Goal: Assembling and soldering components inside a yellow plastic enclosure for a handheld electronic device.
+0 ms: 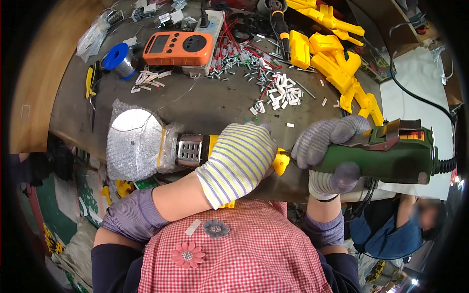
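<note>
My left hand (238, 163), in a striped knit glove, is wrapped round the yellow handle (281, 162) of a tool lying sideways. Left of that hand the tool has a slotted metal collar (191, 150) and a round, plate-like head (136, 146) in bubble wrap. My right hand (328, 151), gloved too, is closed round a green electric screwdriver (383, 158). The screwdriver's nose points left, and its tip meets the handle's right end. Whether a screw sits there is hidden.
Behind lie an orange multimeter (178, 48), a blue solder spool (119, 61), loose screws (234, 61) and white connectors (283, 92). Yellow handle shells (337, 68) are heaped at right. Yellow pliers (90, 82) rest at left. A black cord (415, 90) hangs right; another person (391, 234) is lower right.
</note>
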A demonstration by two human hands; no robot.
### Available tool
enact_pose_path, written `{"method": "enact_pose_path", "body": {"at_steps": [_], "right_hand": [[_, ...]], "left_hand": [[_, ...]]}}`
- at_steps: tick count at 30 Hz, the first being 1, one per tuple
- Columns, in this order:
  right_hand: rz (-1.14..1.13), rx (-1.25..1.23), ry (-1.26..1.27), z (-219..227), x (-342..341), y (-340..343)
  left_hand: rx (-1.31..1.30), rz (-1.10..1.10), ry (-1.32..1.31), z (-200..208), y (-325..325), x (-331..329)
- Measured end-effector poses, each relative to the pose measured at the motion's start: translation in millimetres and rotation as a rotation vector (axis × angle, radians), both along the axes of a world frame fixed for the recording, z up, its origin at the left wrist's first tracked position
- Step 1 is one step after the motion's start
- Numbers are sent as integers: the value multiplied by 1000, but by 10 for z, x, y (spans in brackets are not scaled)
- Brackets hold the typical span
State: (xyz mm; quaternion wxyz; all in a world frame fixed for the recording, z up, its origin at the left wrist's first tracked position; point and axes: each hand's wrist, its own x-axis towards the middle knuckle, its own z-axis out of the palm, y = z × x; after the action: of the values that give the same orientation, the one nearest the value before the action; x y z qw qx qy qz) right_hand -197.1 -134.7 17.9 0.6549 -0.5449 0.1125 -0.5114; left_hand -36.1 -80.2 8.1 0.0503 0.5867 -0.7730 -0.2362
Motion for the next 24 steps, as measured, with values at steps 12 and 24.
{"method": "enact_pose_path", "body": {"at_steps": [12,24], "right_hand": [[-302,-351,489,115,-110,266],[470,-395,620,608,174,344]], "left_hand": [[-311,48,74,-126,-223,151],[-218,148,117,-96,-292,171]]}}
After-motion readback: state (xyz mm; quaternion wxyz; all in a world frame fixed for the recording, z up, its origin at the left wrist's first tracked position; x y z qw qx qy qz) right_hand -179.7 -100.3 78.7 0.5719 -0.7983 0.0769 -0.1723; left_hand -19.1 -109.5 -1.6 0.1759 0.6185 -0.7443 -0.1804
